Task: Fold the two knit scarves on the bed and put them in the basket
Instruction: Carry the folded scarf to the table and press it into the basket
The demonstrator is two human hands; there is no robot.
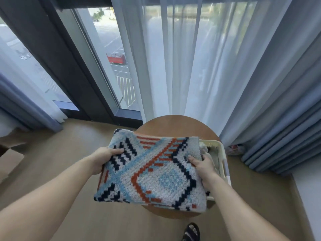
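The left hand (104, 158) grips the folded scarf's (152, 171) left edge, thumb on top. The right hand (202, 165) grasps its right edge likewise. Both arms reach forward, holding the scarf flat above the cream basket (224, 160) on the round wooden surface (175, 124).

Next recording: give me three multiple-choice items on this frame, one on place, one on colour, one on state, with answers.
1. The basket stands: A on the floor; B on the round table; C on a bed.
2. The scarf lacks: A orange; B navy; C green.
3. The left hand and right hand: A both grip the scarf; B both empty; C rest on the table.
B, tabletop shows under it; C, only orange, navy, blues and white show; A, each grips an edge.
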